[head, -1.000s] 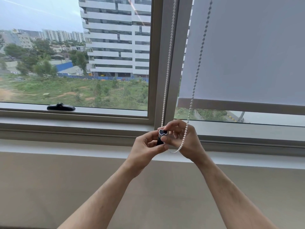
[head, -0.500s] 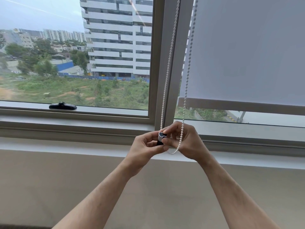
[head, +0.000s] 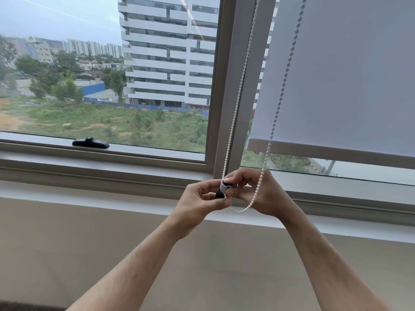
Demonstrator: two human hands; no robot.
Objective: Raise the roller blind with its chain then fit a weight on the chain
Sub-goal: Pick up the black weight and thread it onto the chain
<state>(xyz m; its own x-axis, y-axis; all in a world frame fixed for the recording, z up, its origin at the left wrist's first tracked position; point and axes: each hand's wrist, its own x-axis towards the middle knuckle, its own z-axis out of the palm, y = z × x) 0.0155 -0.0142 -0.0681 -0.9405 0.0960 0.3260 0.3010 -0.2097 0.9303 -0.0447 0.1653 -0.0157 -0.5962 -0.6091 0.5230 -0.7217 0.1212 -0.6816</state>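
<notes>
Two hands are closed around the small chain weight [head: 222,189], held just below the window mullion [head: 233,86]: left hand [head: 199,203] pinching its body, right hand [head: 258,194] pinching its top beside the bead chain [head: 238,95] loop. The loop's lowest beads should be seated squarely before the weight is pressed shut.
</notes>
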